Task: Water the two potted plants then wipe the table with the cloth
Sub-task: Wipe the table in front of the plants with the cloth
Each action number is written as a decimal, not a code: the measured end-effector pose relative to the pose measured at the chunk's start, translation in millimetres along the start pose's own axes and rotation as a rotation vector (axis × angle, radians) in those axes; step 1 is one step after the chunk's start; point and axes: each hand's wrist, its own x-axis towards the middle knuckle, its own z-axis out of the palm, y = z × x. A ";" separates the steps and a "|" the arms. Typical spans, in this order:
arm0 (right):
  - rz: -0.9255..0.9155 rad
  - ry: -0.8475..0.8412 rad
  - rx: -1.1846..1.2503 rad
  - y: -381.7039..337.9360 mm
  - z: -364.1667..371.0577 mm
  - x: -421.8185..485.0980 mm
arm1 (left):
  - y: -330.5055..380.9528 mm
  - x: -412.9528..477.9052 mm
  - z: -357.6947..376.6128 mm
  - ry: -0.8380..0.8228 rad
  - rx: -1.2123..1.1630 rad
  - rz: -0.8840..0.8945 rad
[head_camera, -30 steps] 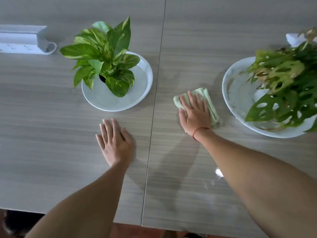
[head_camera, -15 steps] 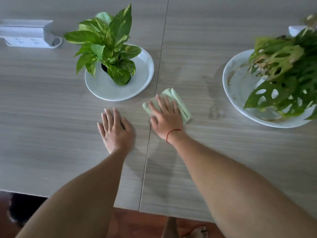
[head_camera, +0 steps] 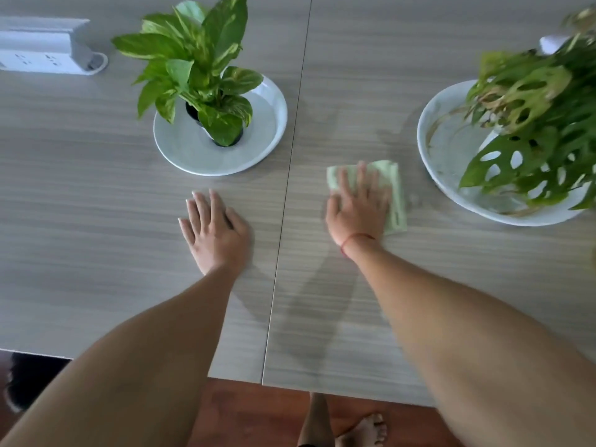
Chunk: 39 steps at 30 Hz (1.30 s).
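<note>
A folded light green cloth (head_camera: 394, 191) lies flat on the grey wood-grain table (head_camera: 96, 188), right of the centre seam. My right hand (head_camera: 358, 208) presses down on it, fingers spread, blurred by motion. My left hand (head_camera: 214, 230) rests flat on the table left of the seam, fingers apart, holding nothing. A small leafy plant (head_camera: 193, 69) in a dark pot stands on a pale saucer (head_camera: 258, 150) behind the left hand. A larger plant with holed leaves (head_camera: 529, 124) sits in a wide white dish (head_camera: 445, 150) at the right.
A white power strip (head_camera: 42, 48) lies at the far left of the table. The table's front edge (head_camera: 290, 385) runs below my forearms, with a reddish floor and a bare foot (head_camera: 364, 430) under it. A white object (head_camera: 551, 43) peeks out behind the larger plant.
My right hand slid the cloth left to the seam, then back right toward the large dish. The left hand has stayed flat in place. The view has tilted slightly down.
</note>
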 end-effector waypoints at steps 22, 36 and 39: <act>-0.169 -0.047 0.017 -33.9 16.9 -98.4 | -34.9 -52.5 -15.7 -0.062 0.042 0.108; 0.011 0.042 -0.057 97.7 -16.7 -118.8 | -19.8 -91.2 -16.6 -0.019 0.007 -0.088; 0.030 0.018 -0.049 61.9 -6.9 -101.5 | -27.6 -78.8 -21.9 -0.028 -0.013 -0.052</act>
